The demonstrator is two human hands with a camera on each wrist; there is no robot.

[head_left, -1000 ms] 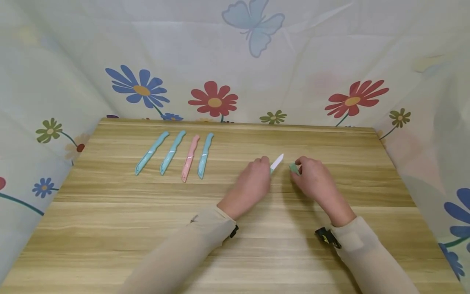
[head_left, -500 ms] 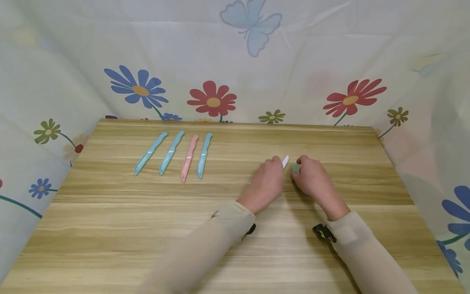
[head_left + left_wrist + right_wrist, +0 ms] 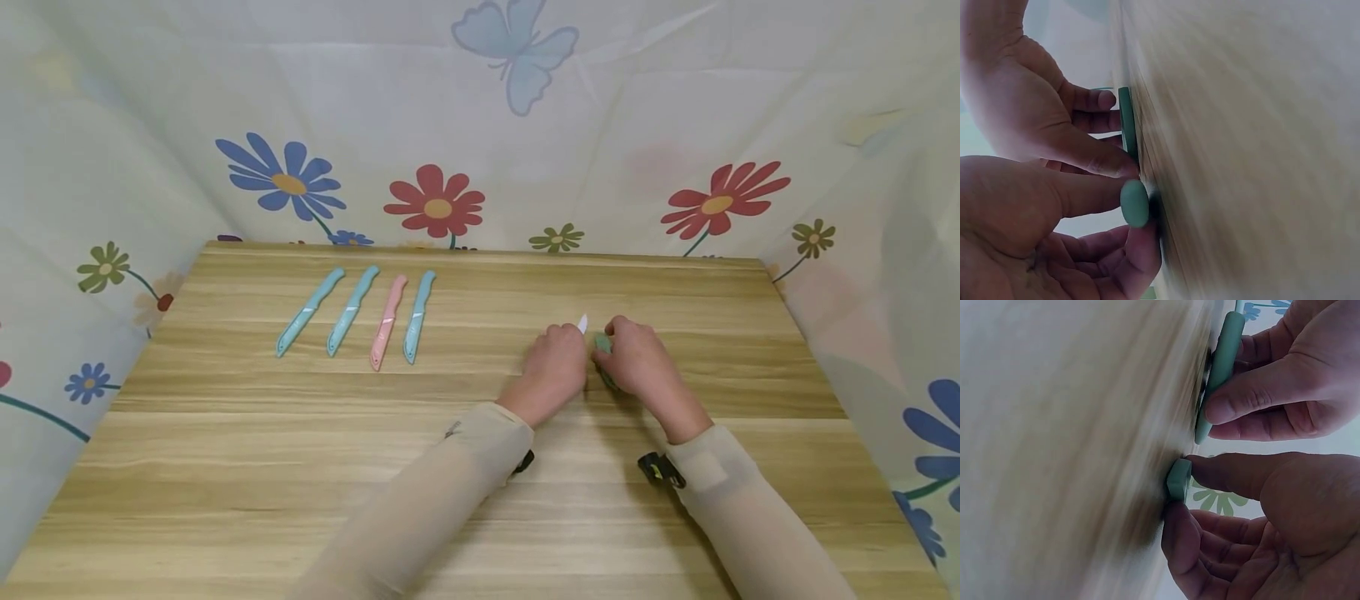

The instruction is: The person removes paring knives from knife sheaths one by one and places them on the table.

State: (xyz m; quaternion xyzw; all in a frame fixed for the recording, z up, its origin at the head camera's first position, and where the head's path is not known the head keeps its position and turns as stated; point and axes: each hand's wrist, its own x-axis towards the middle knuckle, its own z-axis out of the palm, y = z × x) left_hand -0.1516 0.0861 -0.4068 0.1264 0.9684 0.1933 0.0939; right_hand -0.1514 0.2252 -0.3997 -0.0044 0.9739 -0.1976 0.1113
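My left hand [image 3: 551, 367] pinches a knife by its green handle [image 3: 1224, 356], between thumb and fingers. Its pale blade [image 3: 582, 324] points away from me past the knuckles, and the rest of the knife is hidden under the hand in the head view. Just to the right, my right hand [image 3: 641, 358] pinches a green blade sheath [image 3: 603, 343]. In the left wrist view the sheath [image 3: 1127, 122] stands on edge close to the tabletop, with the rounded handle end [image 3: 1135, 203] nearer the camera. Both hands work low over the wood, a small gap apart.
Left of the hands, sheathed knives lie in a slanted row: two teal ones [image 3: 310, 312] [image 3: 353, 311], a pink one [image 3: 388, 323], then another teal one [image 3: 419, 317]. The wooden table [image 3: 300, 467] ends at a flowered cloth backdrop [image 3: 630, 108].
My left hand has moved right with the knife, bringing it close beside the sheath; less of the blade shows. The right hand stays nearly in place, and more of the sheath shows below its fingers.
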